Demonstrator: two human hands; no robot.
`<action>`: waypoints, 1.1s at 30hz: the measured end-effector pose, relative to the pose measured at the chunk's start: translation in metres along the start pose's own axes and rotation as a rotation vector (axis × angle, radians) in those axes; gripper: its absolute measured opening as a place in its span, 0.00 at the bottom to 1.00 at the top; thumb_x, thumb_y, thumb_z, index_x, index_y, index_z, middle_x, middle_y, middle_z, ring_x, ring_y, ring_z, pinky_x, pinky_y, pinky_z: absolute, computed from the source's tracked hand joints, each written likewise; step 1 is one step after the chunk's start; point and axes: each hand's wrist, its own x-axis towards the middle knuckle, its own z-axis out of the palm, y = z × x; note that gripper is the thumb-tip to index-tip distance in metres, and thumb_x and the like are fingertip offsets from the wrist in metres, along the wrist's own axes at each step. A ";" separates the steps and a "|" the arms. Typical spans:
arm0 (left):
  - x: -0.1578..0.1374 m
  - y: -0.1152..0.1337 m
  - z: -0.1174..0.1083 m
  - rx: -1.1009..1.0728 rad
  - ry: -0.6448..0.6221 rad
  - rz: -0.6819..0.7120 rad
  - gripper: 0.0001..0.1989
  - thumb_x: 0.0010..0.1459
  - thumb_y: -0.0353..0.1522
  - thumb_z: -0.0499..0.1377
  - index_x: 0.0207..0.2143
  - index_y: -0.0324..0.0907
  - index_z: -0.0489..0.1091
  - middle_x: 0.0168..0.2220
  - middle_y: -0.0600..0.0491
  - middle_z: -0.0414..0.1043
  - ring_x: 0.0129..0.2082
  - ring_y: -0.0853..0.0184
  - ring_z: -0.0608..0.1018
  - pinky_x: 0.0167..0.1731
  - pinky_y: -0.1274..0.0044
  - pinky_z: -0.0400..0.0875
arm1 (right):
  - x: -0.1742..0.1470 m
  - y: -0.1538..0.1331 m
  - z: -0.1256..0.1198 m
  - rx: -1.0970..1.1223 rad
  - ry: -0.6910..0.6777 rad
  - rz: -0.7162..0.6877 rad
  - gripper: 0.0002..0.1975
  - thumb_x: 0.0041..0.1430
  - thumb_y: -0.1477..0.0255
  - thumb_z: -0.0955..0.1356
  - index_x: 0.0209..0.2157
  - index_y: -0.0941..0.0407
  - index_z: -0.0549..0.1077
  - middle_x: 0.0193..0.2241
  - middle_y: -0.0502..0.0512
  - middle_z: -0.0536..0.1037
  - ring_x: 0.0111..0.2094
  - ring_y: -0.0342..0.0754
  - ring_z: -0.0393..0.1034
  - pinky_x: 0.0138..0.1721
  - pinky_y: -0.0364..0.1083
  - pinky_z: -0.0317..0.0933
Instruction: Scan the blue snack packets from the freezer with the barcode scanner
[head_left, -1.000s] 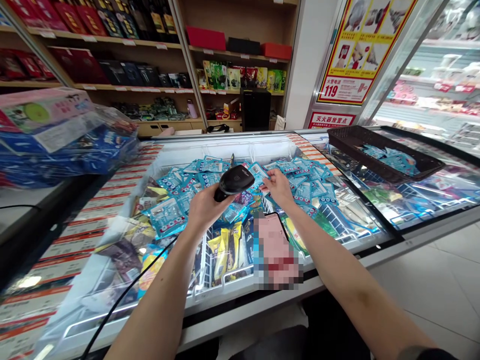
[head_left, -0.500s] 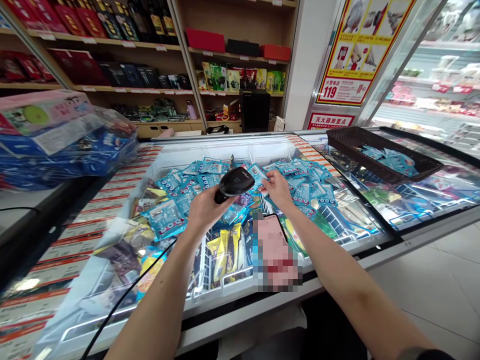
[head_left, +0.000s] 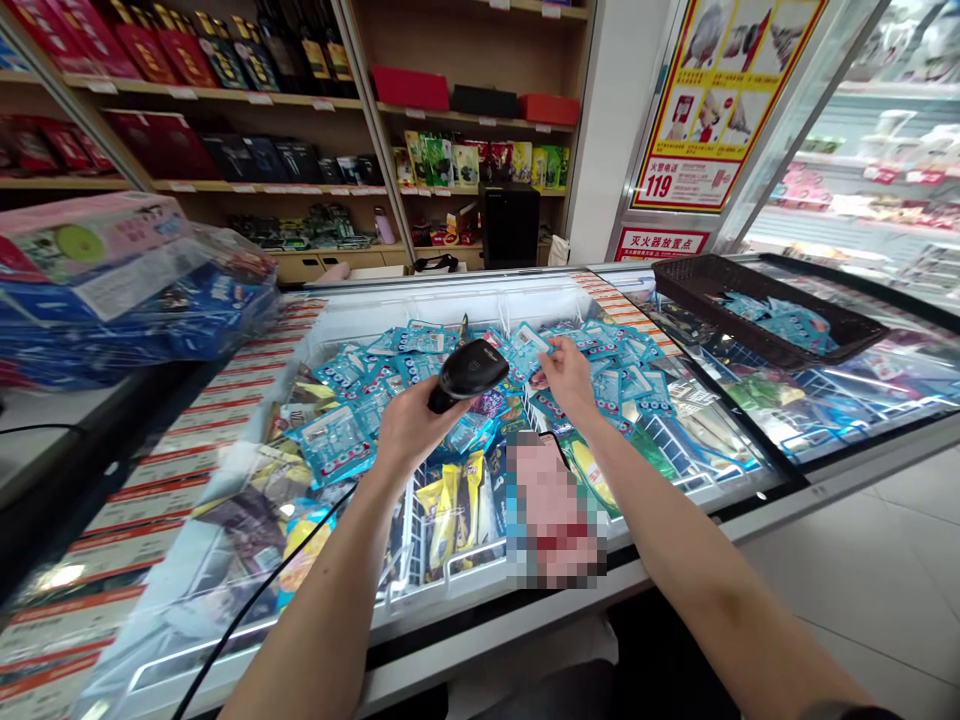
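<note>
Head view: at the far left, plastic-wrapped packages [head_left: 135, 280] in blue and pink are stacked beside a freezer [head_left: 442, 295], and shelves [head_left: 262, 185] are lined behind with boxes, bottles and bags. A strip of price labels [head_left: 146, 500] is laid out along the freezer's left part. A black cable [head_left: 244, 610] is run up from the lower left and hidden behind the left forearm [head_left: 322, 590]. Blue packets [head_left: 335, 440] are spread, overlapping, over the freezer's glass top, and yellow-wrapped items [head_left: 450, 500] are seen in a wire basket below. By the left hand [head_left: 409, 425], a black scanner [head_left: 472, 370] is held above the packets, its grip closed around the handle, which is mostly covered. Just beyond the scanner's head a single blue packet [head_left: 529, 345] is held up, tilted; whether the two touch cannot be told. Its right edge is pinched between thumb and fingers of the right hand [head_left: 568, 378], that grip being nearly closed. Nearer the front edge, a phone [head_left: 551, 500] is laid, its screen pixelated. To the right, more blue packets [head_left: 787, 322] are contained in a dark brown basket [head_left: 697, 285], above which a red-and-yellow poster [head_left: 724, 110] is mounted.
</note>
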 end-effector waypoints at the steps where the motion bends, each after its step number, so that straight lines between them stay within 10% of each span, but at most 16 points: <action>1: 0.000 0.000 0.000 0.006 0.000 -0.004 0.25 0.51 0.53 0.54 0.39 0.43 0.74 0.29 0.51 0.75 0.28 0.64 0.73 0.24 0.78 0.55 | 0.002 -0.001 -0.005 -0.065 0.045 -0.009 0.16 0.60 0.63 0.62 0.48 0.55 0.65 0.24 0.50 0.75 0.24 0.49 0.73 0.31 0.49 0.68; 9: 0.000 0.000 -0.002 0.069 0.010 -0.010 0.26 0.52 0.53 0.53 0.39 0.43 0.74 0.31 0.50 0.76 0.30 0.62 0.75 0.25 0.77 0.55 | 0.010 -0.001 -0.039 -0.554 0.307 0.020 0.19 0.63 0.68 0.58 0.53 0.58 0.64 0.33 0.58 0.77 0.37 0.53 0.70 0.42 0.51 0.61; 16: 0.000 -0.003 -0.004 0.112 0.024 -0.031 0.27 0.51 0.54 0.53 0.40 0.44 0.74 0.33 0.49 0.77 0.31 0.60 0.76 0.25 0.77 0.55 | 0.003 0.001 -0.031 -0.866 0.239 -0.022 0.25 0.57 0.55 0.65 0.48 0.59 0.69 0.46 0.67 0.69 0.49 0.60 0.60 0.47 0.54 0.58; 33: -0.003 -0.023 -0.041 0.196 0.050 -0.112 0.28 0.51 0.56 0.52 0.40 0.44 0.73 0.31 0.49 0.77 0.32 0.59 0.77 0.25 0.77 0.58 | -0.007 -0.012 -0.017 -0.938 0.195 -0.283 0.17 0.63 0.64 0.61 0.49 0.56 0.70 0.53 0.62 0.67 0.53 0.58 0.55 0.52 0.56 0.48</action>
